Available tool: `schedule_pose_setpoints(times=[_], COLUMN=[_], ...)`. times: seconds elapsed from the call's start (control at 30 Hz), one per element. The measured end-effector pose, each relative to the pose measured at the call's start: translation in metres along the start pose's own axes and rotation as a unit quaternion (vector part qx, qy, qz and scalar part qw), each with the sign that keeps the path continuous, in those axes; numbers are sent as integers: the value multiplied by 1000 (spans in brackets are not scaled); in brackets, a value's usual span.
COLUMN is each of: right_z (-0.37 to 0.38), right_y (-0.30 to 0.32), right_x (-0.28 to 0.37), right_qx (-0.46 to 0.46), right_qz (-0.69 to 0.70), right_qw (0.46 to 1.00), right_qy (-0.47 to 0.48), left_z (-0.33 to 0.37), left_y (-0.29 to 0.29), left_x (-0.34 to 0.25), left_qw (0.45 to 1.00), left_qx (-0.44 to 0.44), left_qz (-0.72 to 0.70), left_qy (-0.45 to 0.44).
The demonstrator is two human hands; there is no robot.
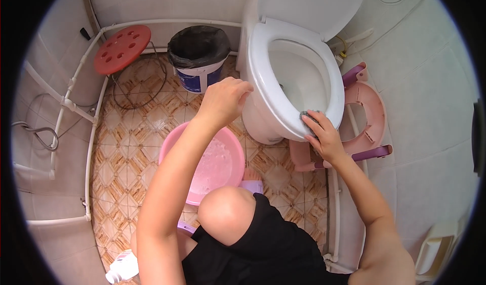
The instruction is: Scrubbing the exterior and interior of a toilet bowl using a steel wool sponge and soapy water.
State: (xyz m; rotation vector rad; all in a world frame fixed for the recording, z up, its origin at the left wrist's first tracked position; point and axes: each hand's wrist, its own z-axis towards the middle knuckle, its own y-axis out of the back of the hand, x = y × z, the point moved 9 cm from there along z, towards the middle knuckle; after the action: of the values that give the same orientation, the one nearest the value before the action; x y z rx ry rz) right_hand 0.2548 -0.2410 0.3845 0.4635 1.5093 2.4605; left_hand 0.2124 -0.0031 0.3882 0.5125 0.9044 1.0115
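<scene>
My right hand (325, 136) presses a grey-green scouring pad (309, 117) against the front rim of the white toilet seat (283, 114). Its fingers lie over the pad, hiding part of it. The toilet's lid (309, 2) is up, and the bowl (298, 77) lies open below the seat. My left hand (225, 100) hovers left of the toilet with its fingers curled in and nothing visible between them. Beneath my left forearm, a pink basin (217, 163) of sudsy water stands on the floor.
A bin (200, 75) lined with a black bag stands beyond the basin. Left of it is a red round stool (123, 50). A pink-and-purple child's toilet seat (372, 118) leans at the right wall. A white bottle (123, 266) lies at lower left. White pipes (91, 158) run along the walls.
</scene>
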Motion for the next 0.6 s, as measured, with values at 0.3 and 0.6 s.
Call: schedule_pose_setpoints(times=[0.3,0.6], right_z=[55,-42], right_y=[-50,13], right_x=[51,-54], right_qx=[-176,-244], right_qz=[-178,-35], right_qw=[968,964], right_qy=[-27,-96], left_z=[9,11], left_y=[-77,-87], left_x=[-30,-49], left_qw=[994,988], left_qx=[82,146], left_qz=[-57,-46], left_qy=[-48,-28])
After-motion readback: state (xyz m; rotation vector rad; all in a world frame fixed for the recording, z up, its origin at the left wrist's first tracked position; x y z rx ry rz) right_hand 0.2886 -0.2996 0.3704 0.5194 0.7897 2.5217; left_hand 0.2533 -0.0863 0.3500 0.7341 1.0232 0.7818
